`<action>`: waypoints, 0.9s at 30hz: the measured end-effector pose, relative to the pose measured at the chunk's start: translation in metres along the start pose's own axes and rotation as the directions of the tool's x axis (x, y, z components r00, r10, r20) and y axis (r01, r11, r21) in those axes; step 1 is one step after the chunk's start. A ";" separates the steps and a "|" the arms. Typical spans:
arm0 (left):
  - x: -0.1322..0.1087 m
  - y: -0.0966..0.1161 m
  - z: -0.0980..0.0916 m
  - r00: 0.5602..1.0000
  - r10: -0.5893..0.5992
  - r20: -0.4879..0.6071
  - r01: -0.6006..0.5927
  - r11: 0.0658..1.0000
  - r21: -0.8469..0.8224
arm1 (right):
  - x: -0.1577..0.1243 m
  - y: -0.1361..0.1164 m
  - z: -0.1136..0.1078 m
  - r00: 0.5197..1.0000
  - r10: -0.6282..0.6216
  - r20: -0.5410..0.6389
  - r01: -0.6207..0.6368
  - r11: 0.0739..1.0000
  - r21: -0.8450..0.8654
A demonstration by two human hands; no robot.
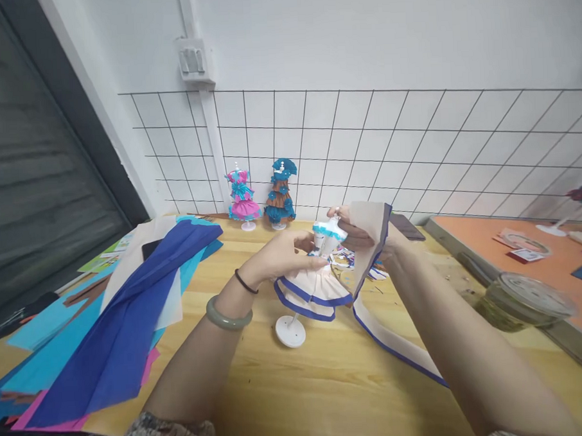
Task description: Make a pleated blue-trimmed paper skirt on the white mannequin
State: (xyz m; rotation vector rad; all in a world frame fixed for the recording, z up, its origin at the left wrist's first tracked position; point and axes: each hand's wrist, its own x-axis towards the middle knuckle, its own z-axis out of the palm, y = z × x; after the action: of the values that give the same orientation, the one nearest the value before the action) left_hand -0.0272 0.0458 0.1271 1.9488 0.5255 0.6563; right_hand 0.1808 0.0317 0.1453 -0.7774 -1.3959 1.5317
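A miniature dress form (326, 237) with a white bodice and turquoise trim leans to the right, its round white base (290, 332) near the table. Around its lower part spreads a pleated white skirt (310, 293) with blue edging. My left hand (292, 251) is closed on the form at the waist, the thumb pressed along the top of the skirt. A long white crepe paper strip (369, 230) with a dark blue edge lies over my right hand (358, 233), which is closed on it beside the bodice. The strip's tail (397, 342) trails under my right forearm.
Blue crepe paper (145, 314) and other coloured sheets lie at left. A pink dressed form (243, 197) and a teal-and-brown one (280, 199) stand by the wall grid. Paper scraps (343, 259) lie behind my hands. At right are a lidded clear container (523, 301) and an orange surface (475, 235).
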 end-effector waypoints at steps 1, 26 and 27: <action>0.002 -0.003 0.000 1.000 -0.001 0.026 0.002 0.998 -0.059 | 0.001 0.002 0.000 1.000 -0.007 -0.012 0.007 1.000 0.010; -0.006 -0.004 -0.020 0.900 -0.161 -0.404 0.123 0.985 -0.118 | -0.007 0.024 0.021 0.878 -0.291 -0.379 0.167 0.930 -0.329; -0.007 -0.003 -0.021 0.902 -0.154 -0.402 0.122 0.987 -0.104 | -0.008 0.024 0.022 0.892 -0.285 -0.351 0.149 0.919 -0.366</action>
State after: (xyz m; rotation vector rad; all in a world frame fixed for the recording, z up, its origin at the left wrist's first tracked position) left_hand -0.0463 0.0571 0.1307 1.6850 0.8761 0.9868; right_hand 0.1591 0.0164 0.1247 -1.0311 -1.3864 0.9055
